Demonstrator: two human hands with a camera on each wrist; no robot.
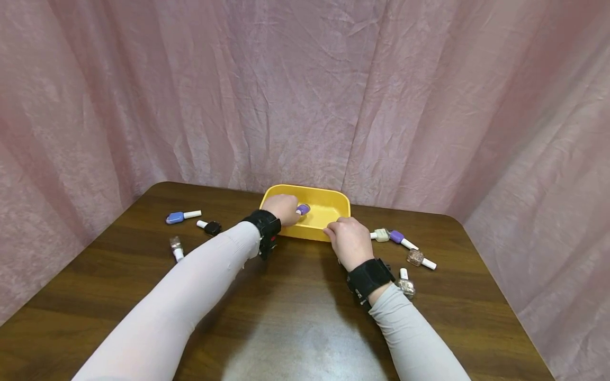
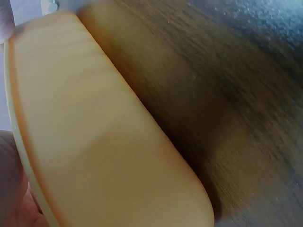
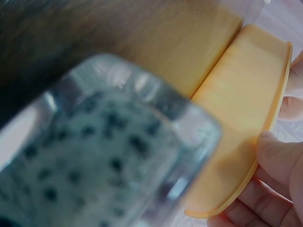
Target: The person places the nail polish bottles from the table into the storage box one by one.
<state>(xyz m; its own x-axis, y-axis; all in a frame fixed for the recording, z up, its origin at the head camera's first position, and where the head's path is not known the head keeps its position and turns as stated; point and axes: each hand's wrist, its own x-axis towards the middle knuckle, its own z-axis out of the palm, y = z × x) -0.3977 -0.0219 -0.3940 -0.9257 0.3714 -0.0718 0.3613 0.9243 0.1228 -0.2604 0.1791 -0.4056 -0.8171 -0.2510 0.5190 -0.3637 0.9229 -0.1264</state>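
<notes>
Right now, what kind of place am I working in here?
Probably a staged recording booth rather than a home: a pink cloth backdrop hangs all round a bare wooden table, where small nail polish bottles lie scattered beside a yellow tray that both hands reach.

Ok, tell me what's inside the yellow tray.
The left hand reaches into the yellow tray, holding a purple nail polish bottle. The rest of the floor in view is bare yellow. The hand and the near wall hide part of the inside.
</notes>
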